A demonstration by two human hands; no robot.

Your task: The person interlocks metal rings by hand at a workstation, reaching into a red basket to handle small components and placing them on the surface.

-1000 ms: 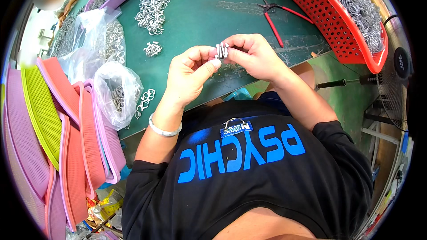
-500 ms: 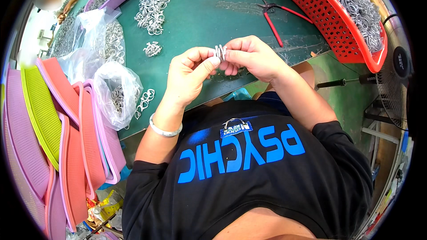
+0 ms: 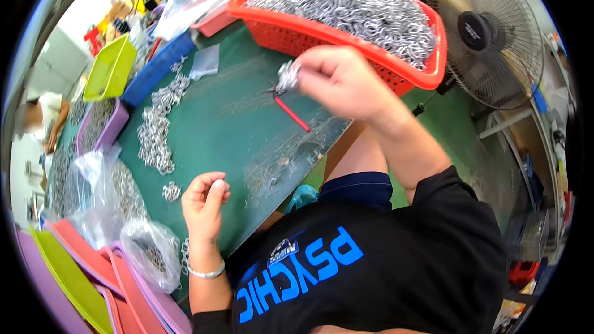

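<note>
Clock positions are read from the middle of the head view, with 12 at the top. Change noted: 0.5 s earlier the 2 hands worked together fingertip to fingertip; they are now well apart, and the view has swung toward the person's right. The right hand point(image 3: 339, 80), at 1 o'clock, pinches a bunch of grey metal rings point(image 3: 287, 77) between thumb and fingers, the bunch itself lying at 12 o'clock; it is blurred, so the count cannot be told. It appears just beside the head of the red-handled pliers point(image 3: 291, 113) and near the wall of the red basket point(image 3: 278, 38), which spans 12 to 2 o'clock and is heaped with similar rings point(image 3: 365, 15). The left hand point(image 3: 204, 205), at 8 o'clock, is half curled over the green table point(image 3: 216, 124) with nothing visible in it; whether its thumb meets the fingers cannot be told. Beside it, also at 8 o'clock, is a small heap of rings point(image 3: 171, 192); a longer pile point(image 3: 156, 136) lies at 9 o'clock. Assessment: the 2-handed handling has ended, the right hand alone carries the rings, and the left appears free
</note>
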